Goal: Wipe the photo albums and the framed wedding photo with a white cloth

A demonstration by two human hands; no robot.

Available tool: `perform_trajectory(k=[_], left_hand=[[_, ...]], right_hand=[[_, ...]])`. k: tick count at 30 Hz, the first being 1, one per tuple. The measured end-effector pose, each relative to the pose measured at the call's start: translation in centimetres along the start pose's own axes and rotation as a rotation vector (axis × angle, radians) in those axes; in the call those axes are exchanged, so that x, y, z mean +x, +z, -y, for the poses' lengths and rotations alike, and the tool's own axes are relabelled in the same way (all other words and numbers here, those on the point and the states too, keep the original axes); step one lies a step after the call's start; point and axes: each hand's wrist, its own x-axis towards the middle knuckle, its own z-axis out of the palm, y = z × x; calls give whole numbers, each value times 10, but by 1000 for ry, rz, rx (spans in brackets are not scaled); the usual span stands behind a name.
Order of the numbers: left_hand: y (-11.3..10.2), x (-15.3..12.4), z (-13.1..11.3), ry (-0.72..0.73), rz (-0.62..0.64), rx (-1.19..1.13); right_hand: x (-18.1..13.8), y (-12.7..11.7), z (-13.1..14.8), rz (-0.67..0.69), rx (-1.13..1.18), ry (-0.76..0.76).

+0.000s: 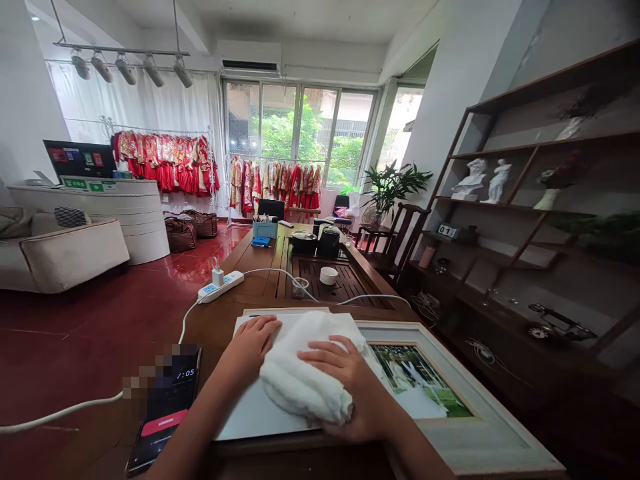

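Note:
A bunched white towel (313, 367) lies on a flat white panel (245, 413) at the near end of the wooden table. My right hand (345, 380) is over the towel's right side, its fingers spread across the folds and its palm around the near right end. To the left, my left hand (257, 337) rests with fingers laid flat on the panel, beside the towel's left edge. Part of the panel is hidden by the towel and both hands. A light-framed wedding photo (420, 380) lies to the right, partly behind my right forearm.
A phone (167, 413) lies left of my forearm. Beyond it, a white power strip (221, 287) has cables crossing the table. A tea tray (350, 277) carries a white cup (329, 275) and a black kettle (329, 241). Dark shelves (530, 213) stand right.

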Motion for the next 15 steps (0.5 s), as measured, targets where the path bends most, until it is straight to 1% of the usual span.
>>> perform_trajectory(k=[2,4,9,11,13,15], left_hand=[[0,0,0,1,9,0],[0,0,0,-2,6,1],[0,-2,-1,4,-23,-4],[0,-2,-1,3,-19,-6],[-1,-3,-1,1,-15,-6],[-1,-3,-1,3,-20,-8]], right_hand=[[1,-1,1,25,18,-11],[0,0,-2,-1,8,41],[-4,6,-19,-169,-119,312],[-6,7,-24,-208,-179,386],[-6,8,-26,-223,-212,419],[-6,7,-26,-213,-215,403]])
